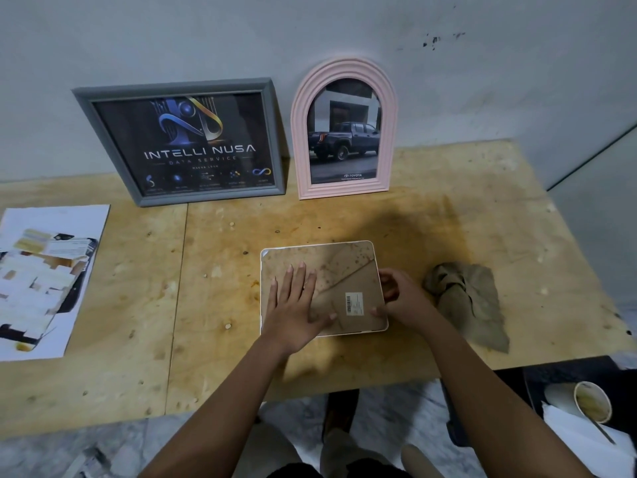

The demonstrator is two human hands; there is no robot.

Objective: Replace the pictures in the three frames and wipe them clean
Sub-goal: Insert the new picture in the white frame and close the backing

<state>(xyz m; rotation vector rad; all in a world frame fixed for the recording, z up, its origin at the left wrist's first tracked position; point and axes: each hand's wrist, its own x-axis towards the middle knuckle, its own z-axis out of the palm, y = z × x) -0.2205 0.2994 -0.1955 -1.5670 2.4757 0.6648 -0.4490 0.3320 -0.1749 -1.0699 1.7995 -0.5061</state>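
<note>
A white frame (344, 257) lies face down in the middle of the table, its brown backing board with a barcode sticker facing up. My left hand (293, 305) rests flat on the backing with fingers spread. My right hand (400, 298) grips the frame's right edge, thumb on the backing. A grey rectangular frame (179, 143) with a dark logo picture and a pink arched frame (344, 129) with a truck picture lean upright against the wall. A crumpled beige cloth (472, 298) lies just right of my right hand.
A loose printed picture (44, 281) lies on the wooden table (206, 339) at the far left. Below the table's right corner stand a paper cup (593, 401) and white paper on a dark surface. The table's front edge is near my body.
</note>
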